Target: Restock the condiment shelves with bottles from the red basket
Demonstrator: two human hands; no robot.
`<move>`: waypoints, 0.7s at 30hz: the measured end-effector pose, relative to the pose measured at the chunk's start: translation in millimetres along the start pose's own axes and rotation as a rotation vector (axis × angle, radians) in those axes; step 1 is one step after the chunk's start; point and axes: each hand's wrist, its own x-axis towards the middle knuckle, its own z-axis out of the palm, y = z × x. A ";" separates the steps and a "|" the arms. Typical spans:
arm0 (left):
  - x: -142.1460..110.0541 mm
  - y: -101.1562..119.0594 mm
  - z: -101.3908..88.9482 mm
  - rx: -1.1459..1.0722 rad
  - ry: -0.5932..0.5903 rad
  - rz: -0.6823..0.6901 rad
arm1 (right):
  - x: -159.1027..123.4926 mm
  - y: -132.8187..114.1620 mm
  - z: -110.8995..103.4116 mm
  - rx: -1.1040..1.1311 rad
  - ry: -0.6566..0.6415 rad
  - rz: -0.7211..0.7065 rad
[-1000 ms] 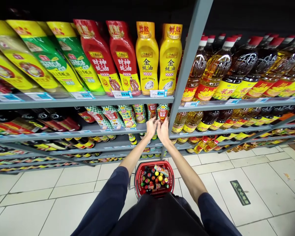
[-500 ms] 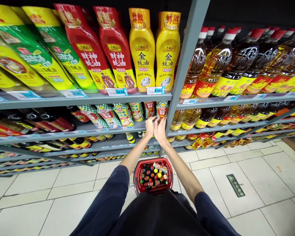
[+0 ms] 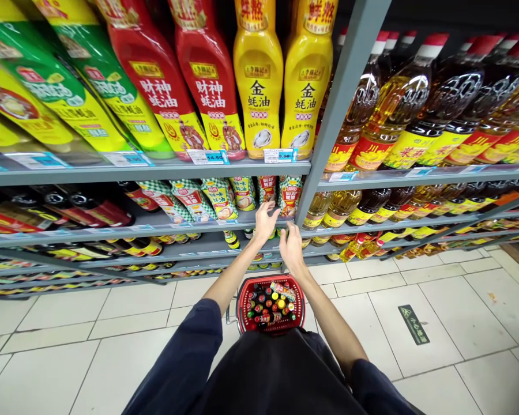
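On the second shelf stands a red-labelled oyster sauce bottle (image 3: pixel 290 197) with a green checked pattern, beside the grey upright post. Just left of it is a similar red oyster sauce bottle (image 3: pixel 267 189). My left hand (image 3: pixel 265 222) is open in front of these two, thumb and fingers apart, at the shelf's front edge. Lower and to the right, my right hand (image 3: pixel 291 246) hangs before the shelf edge, fingers loosely bent and apart, with nothing visible in it. Below both hands a red shopping basket (image 3: pixel 241 311) on the floor holds several bottles.
Large yellow oyster sauce bottles (image 3: pixel 258 98) and red ones (image 3: pixel 209 92) line the shelf above. Right of the grey post (image 3: pixel 348 86) stand cooking oil bottles (image 3: pixel 389 109). A green floor sign (image 3: pixel 413 324) lies on the pale tiles.
Both hands were together at the base of the red-labelled bottle by the post. Now they have parted from it, the right hand drawn lower towards me. The view has come closer to the upper shelf.
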 end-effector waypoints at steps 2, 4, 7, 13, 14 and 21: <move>-9.0 -3.1 -24.1 0.101 0.011 0.086 | -4.7 10.5 -9.8 0.014 -0.042 -0.039; -14.2 -9.8 -51.1 0.242 -0.025 0.155 | 2.7 16.7 -14.8 -0.026 -0.123 -0.065; -11.1 -22.4 -81.0 0.377 -0.152 0.166 | 30.6 14.9 -10.0 -0.171 -0.229 -0.099; 11.6 -31.5 -86.9 0.417 -0.266 0.134 | 75.3 -0.8 11.3 -0.313 -0.282 -0.133; 14.2 -31.0 -85.2 0.419 -0.276 0.137 | 77.3 -1.0 12.5 -0.324 -0.285 -0.135; 15.2 -29.1 -80.4 0.461 -0.324 0.156 | 73.3 6.2 15.5 -0.340 -0.301 -0.167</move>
